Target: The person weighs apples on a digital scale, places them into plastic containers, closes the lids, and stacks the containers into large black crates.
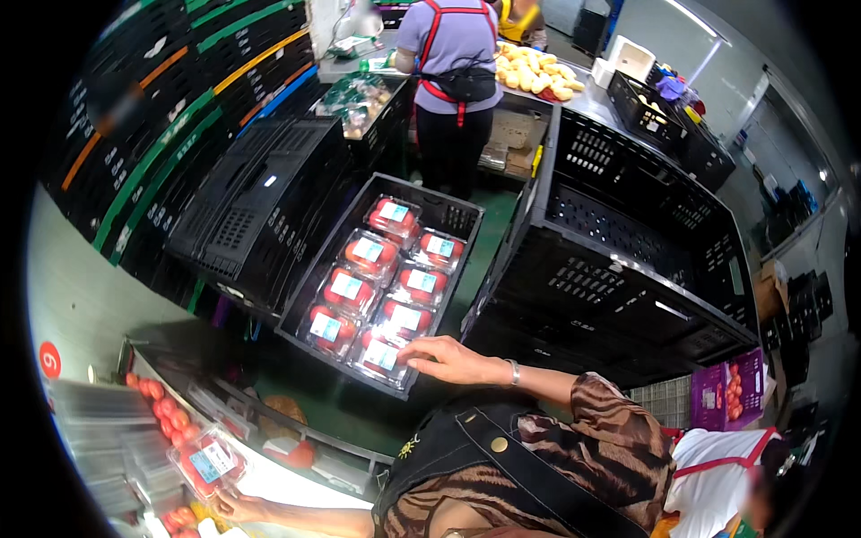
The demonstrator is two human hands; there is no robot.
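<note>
My left hand point(234, 506) grips the near edge of a clear plastic clamshell of red tomatoes point(210, 463), which carries a printed label and is held over a bright white work surface point(289, 479). My right hand point(447, 360) reaches into a black plastic crate point(316, 353), its fingertips touching the right side of the nearest tomato clamshell point(378, 356). Whether those fingers grip that pack cannot be told. Several labelled tomato packs stand in two rows in this crate, among them one at the far end point(392, 214).
Loose tomatoes point(168, 413) line the bench beside stacked clear trays point(87, 437). A large black crate point(578, 269) rises on the right; closed black crates point(255, 195) stand left. Ahead, a person in a purple shirt point(447, 60) faces a table of yellowish produce point(535, 70). Another person point(713, 464) is behind right.
</note>
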